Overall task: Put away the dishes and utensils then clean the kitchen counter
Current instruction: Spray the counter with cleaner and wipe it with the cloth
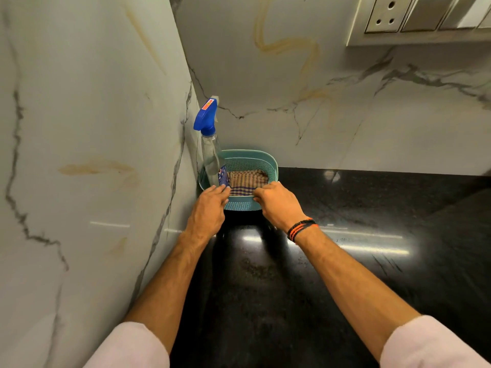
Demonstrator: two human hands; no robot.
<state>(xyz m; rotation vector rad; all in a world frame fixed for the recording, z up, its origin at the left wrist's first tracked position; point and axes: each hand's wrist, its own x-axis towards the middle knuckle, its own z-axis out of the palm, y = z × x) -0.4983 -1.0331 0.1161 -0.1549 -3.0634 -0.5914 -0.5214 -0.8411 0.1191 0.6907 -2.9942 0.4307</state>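
A teal perforated basket (261,162) stands in the corner of the black counter (305,274). Inside it a clear spray bottle (211,155) with a blue trigger head stands upright at the left, and a checked cloth (248,180) lies folded beside it. My left hand (210,208) is at the basket's near rim, fingers on the cloth's left edge by the bottle's base. My right hand (276,203), with red and black bands on the wrist, pinches the cloth's right edge at the rim. Both hands hold the cloth low in the basket.
White marble walls close in the corner on the left (93,155) and at the back (345,115). A socket and switch panel (398,14) sits high on the back wall. The glossy black counter stretches to the right and toward me.
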